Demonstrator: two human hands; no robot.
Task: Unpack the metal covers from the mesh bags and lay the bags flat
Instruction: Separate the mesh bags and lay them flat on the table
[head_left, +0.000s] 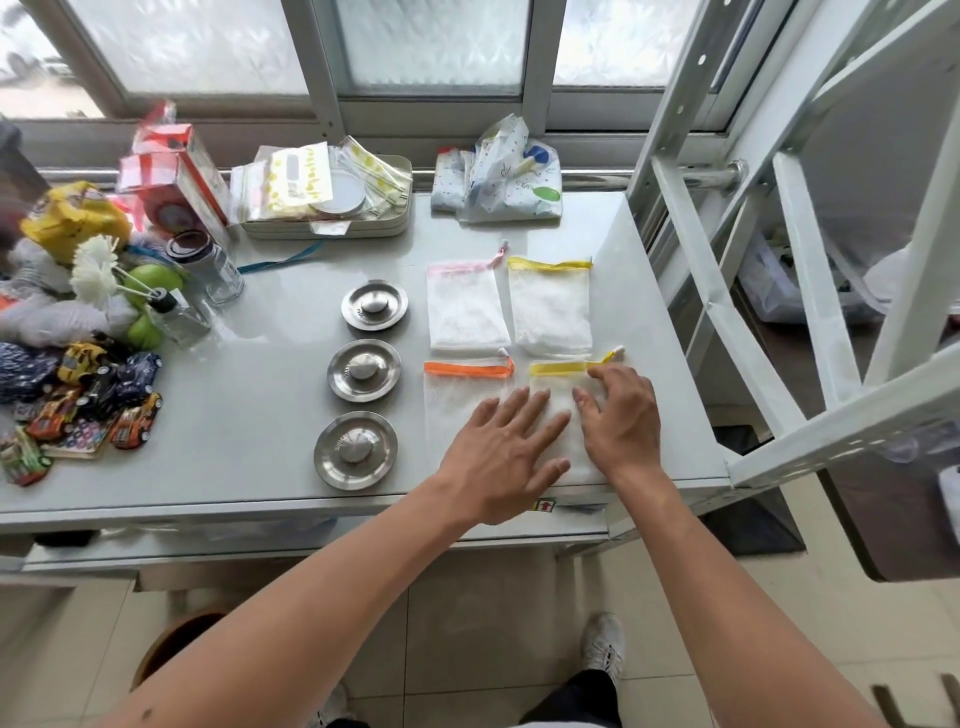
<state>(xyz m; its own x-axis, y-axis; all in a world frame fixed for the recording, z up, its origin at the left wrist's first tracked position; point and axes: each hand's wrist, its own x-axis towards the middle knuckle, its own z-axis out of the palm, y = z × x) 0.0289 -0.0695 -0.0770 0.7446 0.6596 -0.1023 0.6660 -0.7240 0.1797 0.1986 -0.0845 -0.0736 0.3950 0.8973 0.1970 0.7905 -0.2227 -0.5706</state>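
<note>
Left hand (501, 452) and right hand (621, 415) flat, grips released, on yellow-trimmed mesh bag (561, 395), three metal covers (363, 370) alongside

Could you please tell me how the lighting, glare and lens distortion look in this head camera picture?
Head view: daylight from the frosted window leaves soft glare on the table and the metal covers; wide-angle distortion bends the white frame at right; the items at far left are slightly blurred; both hands, left and right, look sharp.
</note>
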